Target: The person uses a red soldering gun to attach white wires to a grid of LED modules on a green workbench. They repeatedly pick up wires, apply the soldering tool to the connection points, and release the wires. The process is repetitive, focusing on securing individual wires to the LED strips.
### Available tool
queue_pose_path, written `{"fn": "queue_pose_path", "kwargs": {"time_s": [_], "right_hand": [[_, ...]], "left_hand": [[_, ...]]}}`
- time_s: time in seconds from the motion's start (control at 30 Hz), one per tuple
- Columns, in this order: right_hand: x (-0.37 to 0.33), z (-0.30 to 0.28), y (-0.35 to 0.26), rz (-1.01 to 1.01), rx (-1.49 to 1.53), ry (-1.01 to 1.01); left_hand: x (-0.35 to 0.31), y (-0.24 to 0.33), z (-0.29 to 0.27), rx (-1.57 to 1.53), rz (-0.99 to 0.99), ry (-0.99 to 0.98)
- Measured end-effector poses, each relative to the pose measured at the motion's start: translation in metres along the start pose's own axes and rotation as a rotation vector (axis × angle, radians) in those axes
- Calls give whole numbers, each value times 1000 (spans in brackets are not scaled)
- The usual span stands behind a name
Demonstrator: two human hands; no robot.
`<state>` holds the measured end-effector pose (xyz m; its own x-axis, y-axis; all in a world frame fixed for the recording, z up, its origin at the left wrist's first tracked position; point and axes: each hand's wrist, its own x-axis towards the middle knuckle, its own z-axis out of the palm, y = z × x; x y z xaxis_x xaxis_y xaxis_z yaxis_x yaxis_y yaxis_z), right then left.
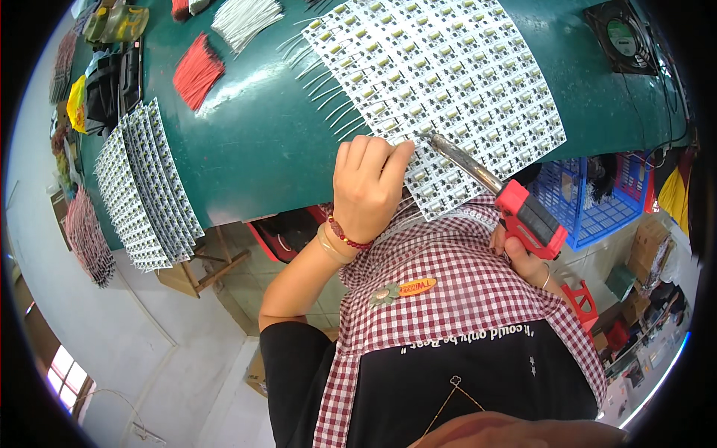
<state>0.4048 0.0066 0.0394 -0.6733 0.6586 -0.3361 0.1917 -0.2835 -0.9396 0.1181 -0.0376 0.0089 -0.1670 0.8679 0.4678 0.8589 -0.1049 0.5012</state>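
A large white panel of small circuit boards (478, 89), set with rows of yellowish parts, lies on the green table. Thin white wires (328, 93) stick out from its left side in a row. My left hand (367, 183) rests at the panel's near left edge, fingers bent and thumb and forefinger pinched together; whatever is between them is hidden. With my right hand (523, 260) I grip a red and black soldering gun (532, 220). Its metal barrel points up and left, and the tip is over the boards just right of my left fingertips.
Bundles of red wires (199, 72) and white wires (246, 22) lie on the green table (254, 127). Stacked board panels (146, 187) overhang its left edge. A black fan (626, 37) stands far right. A blue plastic basket (597, 198) sits below the right edge.
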Motion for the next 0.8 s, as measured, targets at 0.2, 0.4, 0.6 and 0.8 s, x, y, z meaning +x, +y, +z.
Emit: {"fn": "queue_pose_path", "kwargs": {"time_s": [0.2,0.4,0.6,0.8], "right_hand": [[3,-1,0,-16,-46,19],[1,-1,5,-23,-91,54],[1,3,2,-19,-20,72],[1,-5,1,-29,-238,8]], "left_hand": [[-1,1,2,12,-3,20],[4,4,0,58,-3,-22],[4,4,2,66,9,-8],[6,5,0,68,13,-4]]}}
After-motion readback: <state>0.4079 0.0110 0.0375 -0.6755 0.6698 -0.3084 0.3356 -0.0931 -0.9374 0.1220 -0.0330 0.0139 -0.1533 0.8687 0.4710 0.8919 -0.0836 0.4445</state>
